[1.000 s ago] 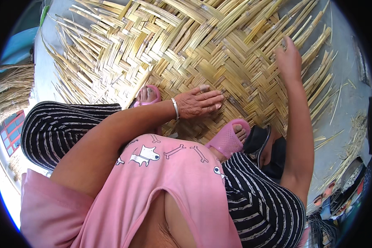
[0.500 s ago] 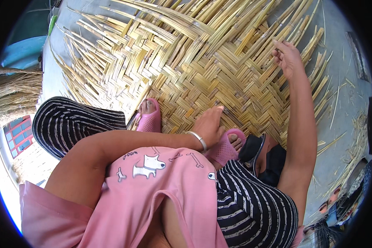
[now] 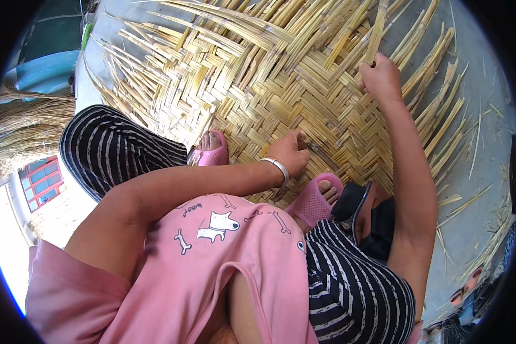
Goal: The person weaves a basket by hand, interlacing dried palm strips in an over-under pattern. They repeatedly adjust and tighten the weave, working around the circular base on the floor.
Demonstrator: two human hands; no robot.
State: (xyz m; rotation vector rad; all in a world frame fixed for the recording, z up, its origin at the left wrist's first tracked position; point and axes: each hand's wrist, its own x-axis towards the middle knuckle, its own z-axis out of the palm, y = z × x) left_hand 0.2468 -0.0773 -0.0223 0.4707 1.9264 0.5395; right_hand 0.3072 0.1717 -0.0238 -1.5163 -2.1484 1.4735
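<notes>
A woven mat of flat, split yellow reed strips lies on the floor before me, in a zigzag pattern with long loose ends fanning out at its far and side edges. My right hand is closed on a flat reed strip near the mat's far right part; the strip rises away from the fingers toward the top edge. My left hand, with a pale bangle at the wrist, is just over the mat's near middle. Its fingers are loosely curled, thumb and forefinger apart, with nothing seen between them.
My feet in pink sandals are at the mat's near edge. Loose straw scraps litter the grey floor on the right. A heap of dry stalks and a blue rounded object are at the left.
My right hand has moved slightly left and closed on a reed strip, which now stands raised. My left hand has drawn slightly back and left, its fingers more curled.
</notes>
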